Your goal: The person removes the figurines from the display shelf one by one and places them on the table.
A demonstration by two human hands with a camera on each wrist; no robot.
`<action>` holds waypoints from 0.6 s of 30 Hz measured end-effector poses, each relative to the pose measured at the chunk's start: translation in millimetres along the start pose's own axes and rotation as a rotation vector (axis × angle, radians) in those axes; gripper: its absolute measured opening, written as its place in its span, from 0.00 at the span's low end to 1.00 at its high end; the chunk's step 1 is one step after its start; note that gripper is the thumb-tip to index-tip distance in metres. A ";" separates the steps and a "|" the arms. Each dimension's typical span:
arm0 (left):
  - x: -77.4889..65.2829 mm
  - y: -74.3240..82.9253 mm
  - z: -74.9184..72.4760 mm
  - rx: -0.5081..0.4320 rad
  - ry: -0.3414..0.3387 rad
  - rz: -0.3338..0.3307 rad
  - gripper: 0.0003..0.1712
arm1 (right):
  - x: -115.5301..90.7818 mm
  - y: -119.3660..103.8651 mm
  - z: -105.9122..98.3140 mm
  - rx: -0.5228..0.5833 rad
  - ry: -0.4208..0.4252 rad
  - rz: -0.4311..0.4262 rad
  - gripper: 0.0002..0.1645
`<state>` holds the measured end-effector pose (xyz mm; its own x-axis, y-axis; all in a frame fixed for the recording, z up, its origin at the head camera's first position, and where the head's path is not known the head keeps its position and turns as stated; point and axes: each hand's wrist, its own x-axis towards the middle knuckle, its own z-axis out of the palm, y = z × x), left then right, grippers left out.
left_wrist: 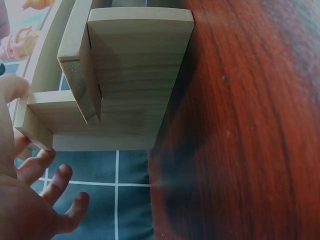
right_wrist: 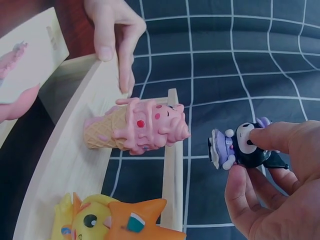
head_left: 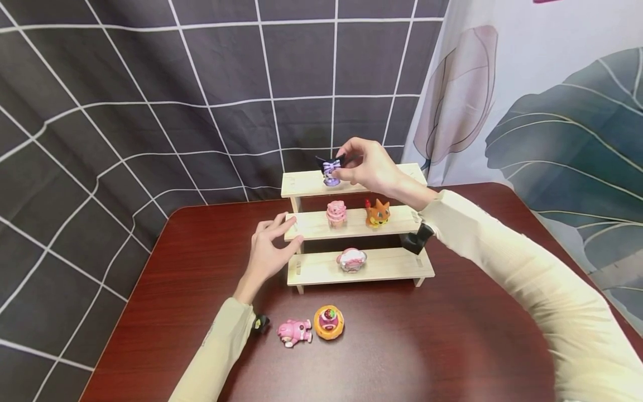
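Observation:
My right hand pinches a small figurine with a black hood and purple dress between thumb and fingers. In the right wrist view a gap separates its base from the top board. My left hand grips the left end of the middle board of a three-tier wooden stand. On that middle board stand a pink ice-cream-cone figurine and an orange figurine with a yellow lower part. A pink-and-white figurine sits on the lowest board.
On the dark red table, in front of the stand, a pink bear-like figurine lies on its back beside a round orange-rimmed piece. A dark grid-patterned curtain hangs behind, with a leaf-print curtain at right.

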<state>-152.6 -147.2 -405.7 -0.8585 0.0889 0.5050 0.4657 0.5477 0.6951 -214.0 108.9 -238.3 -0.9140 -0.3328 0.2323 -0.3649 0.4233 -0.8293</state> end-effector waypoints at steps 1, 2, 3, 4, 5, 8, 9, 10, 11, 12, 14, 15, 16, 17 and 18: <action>0.0 -0.1 0.0 0.001 0.000 0.000 0.27 | -1.2 0.0 -0.5 0.003 -0.001 -0.005 0.17; -0.1 0.1 0.0 0.001 0.000 0.000 0.27 | -2.6 0.1 -1.0 0.006 -0.003 -0.010 0.17; -0.3 0.2 -0.1 0.001 0.000 -0.001 0.27 | -4.0 0.2 -1.4 0.009 -0.006 -0.013 0.17; -0.5 0.5 -0.2 0.001 0.000 -0.001 0.27 | -5.3 0.7 -2.0 0.009 -0.007 -0.014 0.17; -0.6 0.8 -0.3 0.002 0.001 -0.001 0.27 | -6.6 0.9 -2.6 0.008 -0.011 -0.018 0.17; -0.9 1.5 -0.4 0.000 0.002 0.003 0.27 | -10.1 2.0 -4.7 0.009 -0.020 -0.021 0.18; -0.9 1.6 -0.5 -0.001 0.002 0.004 0.27 | -11.4 2.1 -5.5 0.010 -0.023 -0.022 0.18; -0.9 1.6 -0.5 -0.001 0.003 0.004 0.27 | -12.5 2.3 -6.2 0.006 -0.025 -0.026 0.19; -0.8 1.6 -0.5 -0.001 0.003 0.006 0.27 | -13.9 2.3 -7.0 0.003 -0.026 -0.028 0.19; -0.7 1.6 -0.6 -0.001 0.004 0.007 0.27 | -15.2 2.5 -7.7 0.001 -0.026 -0.028 0.19; -0.4 1.2 -0.4 -0.001 0.004 0.009 0.27 | -18.4 1.7 -9.2 -0.008 -0.026 -0.029 0.19; -0.4 1.3 -0.5 -0.001 0.006 0.010 0.27 | -19.6 2.0 -9.6 -0.016 -0.025 -0.027 0.19; -0.3 1.2 -0.4 0.000 0.007 0.011 0.27 | -21.0 1.8 -10.1 -0.021 -0.025 -0.022 0.19; -0.2 1.1 -0.4 0.000 0.008 0.012 0.27 | -22.6 1.2 -10.6 -0.024 -0.025 -0.014 0.19; -0.2 1.2 -0.4 0.000 0.009 0.013 0.27 | -23.9 0.7 -10.9 -0.022 -0.026 -0.006 0.19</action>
<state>-151.8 -146.9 -404.8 -0.8503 0.0883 0.5189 0.4768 0.5468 0.6882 -194.3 126.4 -238.9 -0.9070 -0.3571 0.2235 -0.3743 0.4397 -0.8165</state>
